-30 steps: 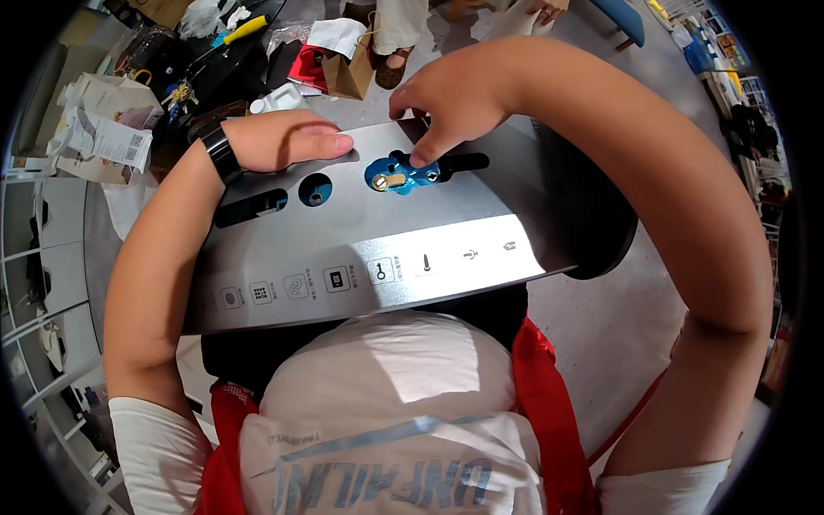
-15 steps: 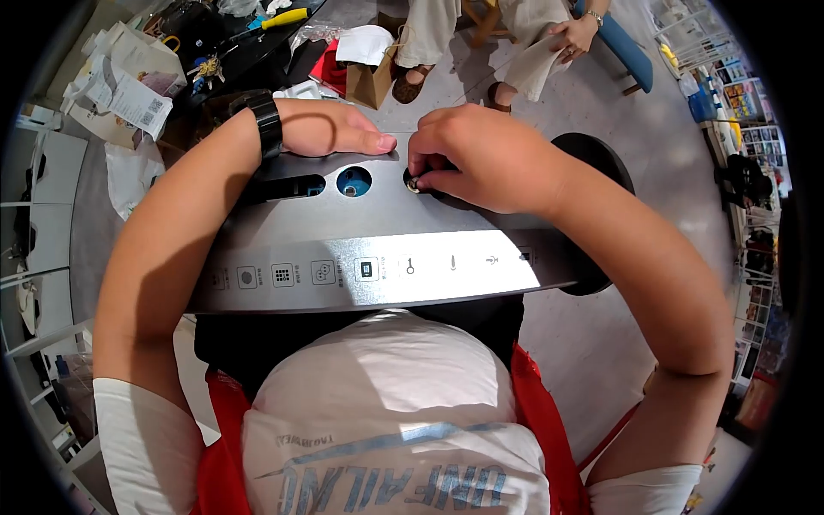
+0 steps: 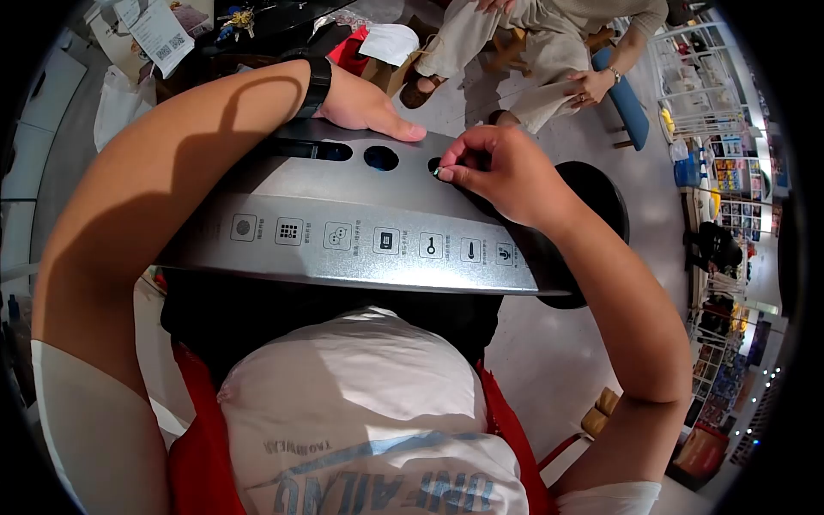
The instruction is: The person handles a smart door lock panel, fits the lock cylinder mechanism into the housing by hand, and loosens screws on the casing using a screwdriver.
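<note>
A silver metal panel, with a row of printed icons including a fingerprint, a keypad and a key, lies across in front of my body. It has a long slot, a round hole in the middle and a smaller hole to the right. My left hand rests at the panel's far edge, its thumb stretched along the edge and its other fingers mostly hidden. At the smaller hole, my right hand pinches a small shiny piece between thumb and fingertips; its kind is unclear.
A round black base shows at the panel's right end. Behind on the left are keys on a black table and a paper slip. A seated person's hand is beyond, near a blue bench. Shelves line the right.
My view has shifted, so the panel's icons show more clearly. The right hand stays at the smaller hole, with the small shiny piece now visible at its fingertips. My left hand stays at the far edge.
</note>
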Motion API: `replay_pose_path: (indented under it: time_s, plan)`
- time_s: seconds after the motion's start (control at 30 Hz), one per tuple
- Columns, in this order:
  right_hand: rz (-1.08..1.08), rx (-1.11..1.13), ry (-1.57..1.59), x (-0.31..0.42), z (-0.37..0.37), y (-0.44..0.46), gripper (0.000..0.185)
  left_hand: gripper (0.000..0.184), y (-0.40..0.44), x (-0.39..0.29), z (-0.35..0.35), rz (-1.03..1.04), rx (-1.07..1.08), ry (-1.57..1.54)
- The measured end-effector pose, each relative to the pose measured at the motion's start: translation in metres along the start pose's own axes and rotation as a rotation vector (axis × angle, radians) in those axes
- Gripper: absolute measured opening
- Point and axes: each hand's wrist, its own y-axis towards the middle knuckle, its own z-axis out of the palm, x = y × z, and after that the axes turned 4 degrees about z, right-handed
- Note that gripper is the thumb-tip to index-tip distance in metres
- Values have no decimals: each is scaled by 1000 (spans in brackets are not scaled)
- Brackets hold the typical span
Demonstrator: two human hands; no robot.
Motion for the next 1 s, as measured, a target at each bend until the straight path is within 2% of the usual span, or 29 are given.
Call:
replay_pose_path:
  time_s: [0.13,0.27,0.3,0.4,0.5,0.57,0.63,0.73,0.83,1.0]
  plan:
    - [54,101,-34,1,-11,12,17,81,5,10,-4,-29,-96,111]
    - [12,147,-155,5,-24,13,19,78,0,9,-2,-11,-28,-143]
    - [2,112,-190,9,-29,7,18,74,-4,-2,-2,-75,-41,-31]
    - [-5,38,-313,26,-47,-6,19,70,1,7,-6,-95,-7,-199]
    - [-57,-26,-236,29,-48,-20,23,68,13,17,-11,-132,54,-306]
    - [-79,49,-280,28,-38,-29,30,64,6,7,-10,-315,4,-290]
    - [-100,32,-390,19,-27,-26,33,63,12,12,-14,-269,22,-322]
    - [-135,-94,-284,9,-17,-20,37,61,17,17,-22,-281,21,-243]
    - [-126,-18,-337,14,-13,-28,41,63,5,2,-11,-313,12,-285]
    - [-163,-36,-305,16,-11,-32,40,63,-3,-7,-6,-308,-12,-265]
